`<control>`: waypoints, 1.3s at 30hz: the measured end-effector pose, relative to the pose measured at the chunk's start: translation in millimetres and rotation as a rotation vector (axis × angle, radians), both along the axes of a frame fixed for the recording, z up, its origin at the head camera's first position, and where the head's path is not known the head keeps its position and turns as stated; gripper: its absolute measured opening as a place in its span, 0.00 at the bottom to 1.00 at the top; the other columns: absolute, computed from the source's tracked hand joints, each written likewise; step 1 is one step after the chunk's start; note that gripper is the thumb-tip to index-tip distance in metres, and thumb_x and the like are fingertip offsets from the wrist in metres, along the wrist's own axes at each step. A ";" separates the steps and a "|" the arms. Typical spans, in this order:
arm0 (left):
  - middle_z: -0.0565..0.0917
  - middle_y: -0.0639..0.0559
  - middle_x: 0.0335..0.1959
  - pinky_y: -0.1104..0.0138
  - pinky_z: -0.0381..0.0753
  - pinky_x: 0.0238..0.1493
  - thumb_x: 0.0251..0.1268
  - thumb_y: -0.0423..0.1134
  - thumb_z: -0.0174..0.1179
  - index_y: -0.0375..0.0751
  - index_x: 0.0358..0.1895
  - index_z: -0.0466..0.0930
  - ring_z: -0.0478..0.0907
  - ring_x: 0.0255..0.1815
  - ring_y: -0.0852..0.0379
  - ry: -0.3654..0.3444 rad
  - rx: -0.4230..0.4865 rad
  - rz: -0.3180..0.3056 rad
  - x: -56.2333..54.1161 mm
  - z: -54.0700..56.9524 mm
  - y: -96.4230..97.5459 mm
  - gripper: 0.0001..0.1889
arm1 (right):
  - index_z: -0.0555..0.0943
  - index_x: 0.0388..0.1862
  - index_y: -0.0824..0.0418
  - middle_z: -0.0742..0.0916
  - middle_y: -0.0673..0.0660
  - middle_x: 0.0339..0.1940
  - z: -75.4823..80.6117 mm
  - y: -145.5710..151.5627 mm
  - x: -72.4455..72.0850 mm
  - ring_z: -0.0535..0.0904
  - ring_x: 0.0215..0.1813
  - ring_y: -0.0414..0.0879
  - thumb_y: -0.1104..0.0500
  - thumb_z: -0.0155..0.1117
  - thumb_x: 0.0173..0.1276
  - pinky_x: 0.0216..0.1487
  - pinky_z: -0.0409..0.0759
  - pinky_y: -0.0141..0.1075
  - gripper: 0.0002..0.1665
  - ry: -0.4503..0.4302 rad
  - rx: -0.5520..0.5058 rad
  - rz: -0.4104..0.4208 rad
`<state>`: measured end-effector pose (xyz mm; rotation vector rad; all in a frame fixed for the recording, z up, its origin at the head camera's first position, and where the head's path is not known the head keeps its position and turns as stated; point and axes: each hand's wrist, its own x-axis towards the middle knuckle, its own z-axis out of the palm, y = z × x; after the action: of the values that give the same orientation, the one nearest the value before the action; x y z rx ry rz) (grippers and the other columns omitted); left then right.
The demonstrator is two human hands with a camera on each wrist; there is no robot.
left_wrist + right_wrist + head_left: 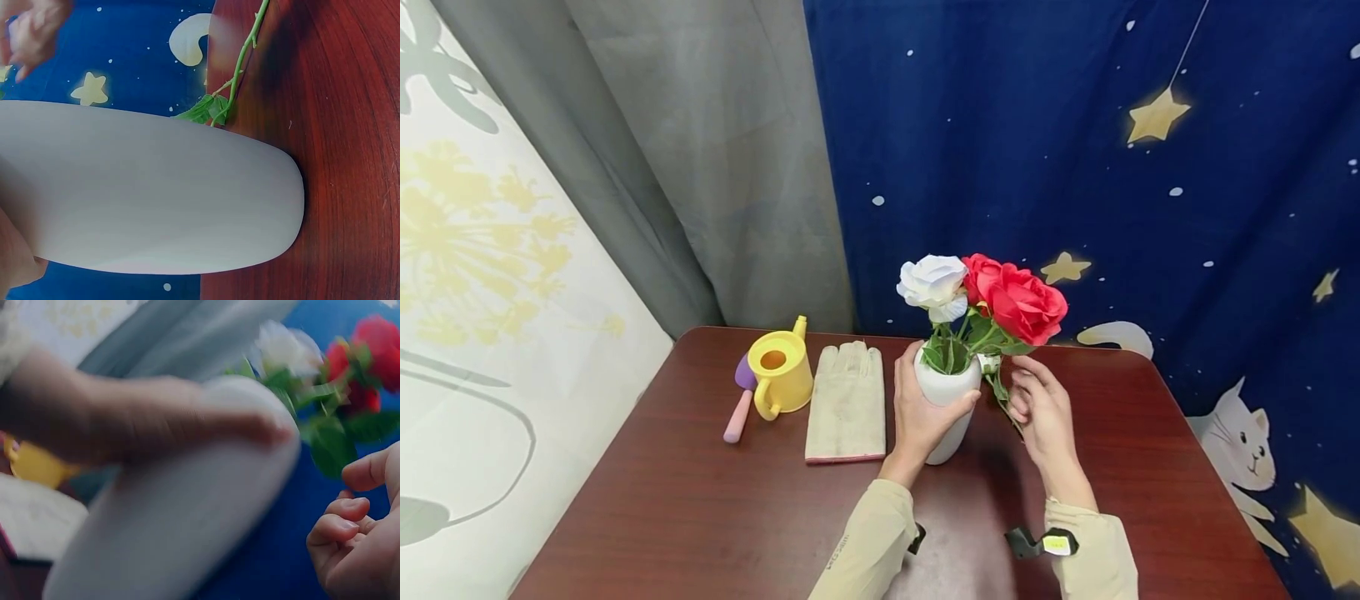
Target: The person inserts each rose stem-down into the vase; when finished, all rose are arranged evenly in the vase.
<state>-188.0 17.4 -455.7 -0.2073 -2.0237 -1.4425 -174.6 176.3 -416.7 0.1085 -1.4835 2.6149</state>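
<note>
My left hand grips a white vase near its top, the thumb across the front. The vase stands on the table, leaning slightly in the head view. A white rose and red roses rise from its mouth with green leaves. To the right of the vase is my right hand, fingers loosely curled. Nothing shows between those fingers in the right wrist view. Behind the vase lies another flower's green stem on the table; its white bloom is partly hidden.
A beige work glove lies left of the vase. Beyond it stands a yellow watering can, beside a small trowel with a pink handle and purple blade. A blue star-patterned curtain hangs behind the brown table.
</note>
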 end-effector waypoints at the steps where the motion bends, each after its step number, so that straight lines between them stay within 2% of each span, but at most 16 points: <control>1: 0.69 0.56 0.54 0.61 0.74 0.47 0.34 0.60 0.72 0.55 0.65 0.59 0.68 0.51 0.62 -0.003 -0.003 -0.001 0.2 0.5 -0.3 0.49 | 0.79 0.38 0.59 0.72 0.49 0.19 -4.3 5.9 0.8 0.51 0.16 0.41 0.73 0.45 0.68 0.18 0.47 0.29 0.16 -0.029 0.051 -0.041; 3: 0.68 0.56 0.54 0.61 0.74 0.47 0.34 0.60 0.72 0.54 0.65 0.59 0.68 0.52 0.62 -0.004 -0.004 0.002 0.4 1.4 -1.7 0.49 | 0.79 0.38 0.60 0.73 0.49 0.20 -13.3 17.5 1.6 0.55 0.15 0.39 0.70 0.47 0.69 0.18 0.52 0.28 0.13 -0.105 0.202 -0.102; 5: 0.68 0.55 0.54 0.61 0.74 0.47 0.34 0.61 0.72 0.53 0.65 0.59 0.68 0.52 0.61 -0.002 -0.004 0.013 0.5 2.2 -3.7 0.49 | 0.78 0.39 0.63 0.75 0.49 0.23 -23.6 28.2 1.3 0.61 0.16 0.39 0.68 0.50 0.69 0.19 0.59 0.28 0.09 -0.169 0.419 -0.135; 8: 0.69 0.56 0.54 0.60 0.73 0.47 0.34 0.61 0.72 0.54 0.65 0.60 0.68 0.52 0.61 -0.001 0.000 0.028 0.1 2.3 -6.5 0.49 | 0.77 0.43 0.68 0.80 0.54 0.29 -42.1 43.2 -1.3 0.69 0.20 0.40 0.67 0.50 0.68 0.21 0.68 0.30 0.09 -0.207 0.748 -0.110; 11: 0.69 0.56 0.53 0.60 0.74 0.47 0.34 0.61 0.72 0.54 0.65 0.60 0.68 0.52 0.62 -0.008 0.003 0.018 0.2 1.8 -7.0 0.49 | 0.77 0.44 0.70 0.84 0.60 0.34 -62.8 57.7 -4.0 0.76 0.26 0.44 0.66 0.51 0.66 0.24 0.73 0.32 0.11 -0.216 1.029 -0.081; 13: 0.69 0.56 0.53 0.60 0.74 0.46 0.34 0.62 0.71 0.55 0.65 0.60 0.68 0.51 0.62 -0.016 0.003 0.009 0.7 1.3 -6.2 0.49 | 0.77 0.44 0.70 0.85 0.61 0.36 -76.2 65.7 -4.3 0.79 0.31 0.46 0.65 0.53 0.65 0.30 0.74 0.34 0.12 -0.226 1.170 -0.063; 15: 0.69 0.56 0.53 0.60 0.74 0.46 0.34 0.62 0.71 0.54 0.65 0.60 0.68 0.51 0.62 -0.019 0.004 0.004 1.1 0.7 -5.2 0.49 | 0.78 0.43 0.69 0.85 0.61 0.36 -88.0 71.0 -4.2 0.80 0.35 0.50 0.63 0.55 0.64 0.35 0.73 0.38 0.12 -0.232 1.250 -0.048; 18: 0.69 0.56 0.53 0.60 0.74 0.46 0.34 0.62 0.71 0.54 0.65 0.60 0.68 0.51 0.62 -0.020 0.005 0.008 1.0 -0.4 -4.1 0.49 | 0.78 0.41 0.69 0.85 0.61 0.34 -102.1 73.5 -4.0 0.80 0.38 0.54 0.61 0.57 0.62 0.39 0.72 0.44 0.13 -0.246 1.326 -0.058; 21: 0.69 0.56 0.53 0.60 0.74 0.46 0.34 0.61 0.72 0.54 0.65 0.60 0.68 0.51 0.61 -0.015 0.006 0.007 0.6 -1.2 -3.8 0.49 | 0.78 0.40 0.69 0.85 0.61 0.33 -112.7 71.4 -6.5 0.79 0.38 0.58 0.58 0.59 0.60 0.39 0.72 0.49 0.15 -0.269 1.361 -0.111; 26: 0.69 0.56 0.53 0.60 0.74 0.47 0.34 0.60 0.72 0.54 0.65 0.59 0.68 0.51 0.62 -0.013 0.006 0.004 0.3 -0.9 -4.0 0.49 | 0.80 0.38 0.65 0.83 0.59 0.31 -126.0 62.0 -16.1 0.78 0.36 0.56 0.54 0.65 0.57 0.36 0.72 0.49 0.16 -0.268 1.388 -0.192; 33: 0.69 0.56 0.54 0.60 0.74 0.47 0.35 0.61 0.72 0.51 0.66 0.60 0.68 0.51 0.62 -0.013 0.006 -0.006 0.2 1.0 -3.0 0.49 | 0.81 0.32 0.61 0.82 0.54 0.25 -131.8 45.9 -32.9 0.77 0.31 0.55 0.52 0.71 0.50 0.29 0.71 0.48 0.15 -0.252 1.383 -0.326; 39: 0.69 0.56 0.54 0.60 0.74 0.47 0.35 0.61 0.72 0.55 0.66 0.59 0.68 0.52 0.62 -0.007 0.011 -0.018 0.3 0.8 -0.5 0.49 | 0.83 0.27 0.58 0.84 0.52 0.23 -130.1 44.5 -39.1 0.79 0.31 0.54 0.57 0.70 0.52 0.31 0.71 0.48 0.06 -0.328 1.318 -0.320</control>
<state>-187.7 16.9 -454.8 -0.2165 -2.0233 -1.4667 -213.7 220.8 -546.8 -0.4048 -2.7443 1.0797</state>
